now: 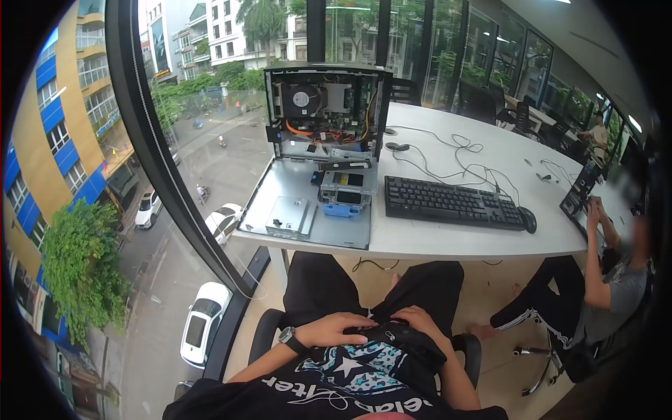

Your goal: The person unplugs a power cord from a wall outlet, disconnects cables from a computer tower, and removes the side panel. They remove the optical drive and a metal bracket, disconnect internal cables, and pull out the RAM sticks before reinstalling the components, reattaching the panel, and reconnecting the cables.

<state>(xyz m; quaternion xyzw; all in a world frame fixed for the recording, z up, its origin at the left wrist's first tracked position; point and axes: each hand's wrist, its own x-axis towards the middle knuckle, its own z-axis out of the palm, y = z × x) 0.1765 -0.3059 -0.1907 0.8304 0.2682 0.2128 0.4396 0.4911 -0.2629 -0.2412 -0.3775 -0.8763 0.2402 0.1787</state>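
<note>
My left hand (339,329), with a watch on its wrist, rests on my lap against the dark shirt, fingers spread and nothing held. Beside it on the right, my right hand (414,320) lies on dark cloth at my waist, its fingers loosely extended. Beyond the table edge, an opened computer case (327,112) stands upright with its fan and cables showing. Its metal side panel (266,196) lies flat in front, bearing a drive cage (343,187) with a blue part, a dark slim module (345,166) and a square metal piece (289,214).
A black keyboard (455,203) and mouse (528,220) lie on the white table (420,241), with loose cables behind. At the right another person (616,280) sits holding a dark device (582,189). A large window is on the left.
</note>
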